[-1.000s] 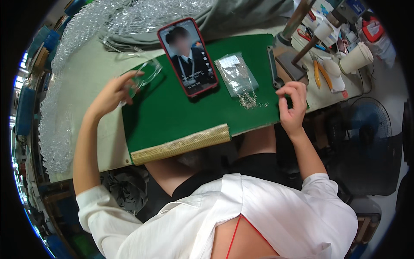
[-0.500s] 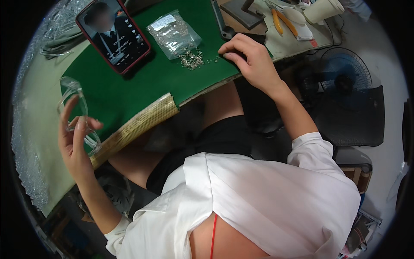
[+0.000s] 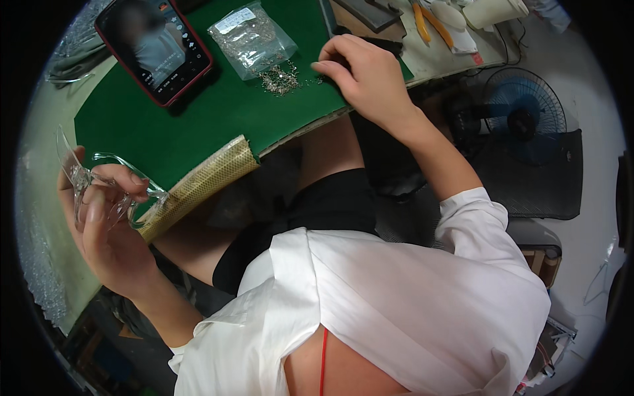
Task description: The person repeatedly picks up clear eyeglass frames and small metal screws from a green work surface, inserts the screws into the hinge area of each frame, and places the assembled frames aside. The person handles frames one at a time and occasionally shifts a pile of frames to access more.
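My left hand (image 3: 112, 244) is closed around a clear plastic eyeglass frame (image 3: 80, 177), its thin see-through arms sticking out past the fingers, above the near left edge of the green mat (image 3: 198, 125). My right hand (image 3: 370, 79) rests at the mat's near right edge, fingers curled and thumb bent in toward them. Whatever its fingertips may pinch is too small to make out. Just left of them lies a loose pile of tiny metallic pieces (image 3: 281, 80), with a few strays between. An opened clear zip bag (image 3: 251, 39) of similar pieces lies behind the pile.
A red-cased phone (image 3: 155, 49) playing a video stands at the mat's back left. A gold mesh-patterned roll (image 3: 201, 188) runs along the near edge. Orange-handled pliers (image 3: 432, 28) lie back right, near a dark metal block (image 3: 370, 13). A blue fan (image 3: 525, 115) stands beyond the table.
My left hand has turned and bent its fingers inward, swinging the clear frame to a new angle. The right hand stays by the pile. The whole view has shifted slightly.
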Demonstrator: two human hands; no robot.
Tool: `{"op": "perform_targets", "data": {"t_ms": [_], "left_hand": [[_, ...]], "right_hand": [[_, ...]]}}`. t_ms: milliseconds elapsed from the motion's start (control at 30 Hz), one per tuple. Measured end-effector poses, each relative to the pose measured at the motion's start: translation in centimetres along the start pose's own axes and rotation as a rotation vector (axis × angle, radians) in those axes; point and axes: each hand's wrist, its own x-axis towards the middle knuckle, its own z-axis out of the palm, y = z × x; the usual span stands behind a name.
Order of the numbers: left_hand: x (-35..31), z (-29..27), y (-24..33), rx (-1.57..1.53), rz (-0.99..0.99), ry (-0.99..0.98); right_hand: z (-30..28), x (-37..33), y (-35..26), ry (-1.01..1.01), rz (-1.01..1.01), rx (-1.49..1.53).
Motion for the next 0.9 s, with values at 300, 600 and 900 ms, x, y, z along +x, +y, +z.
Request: {"op": "perform_targets", "data": {"t_ms": [300,600,900], "left_hand": [[-0.1,1.9,-0.7,0.228,0.063,0.023],[-0.3,2.4,-0.9,0.272,0.195,-0.079],[-0.2,2.7,-1.5,0.264,0.29,-0.072]], "right_hand": [[-1.1,-0.6,0.9,-0.1,0.032,0.142],[-2.5,-0.7,1.9,-0.2,-0.066,0.218],[-1.2,-1.2,1.4,-0.097,-0.127,0.029]]}}
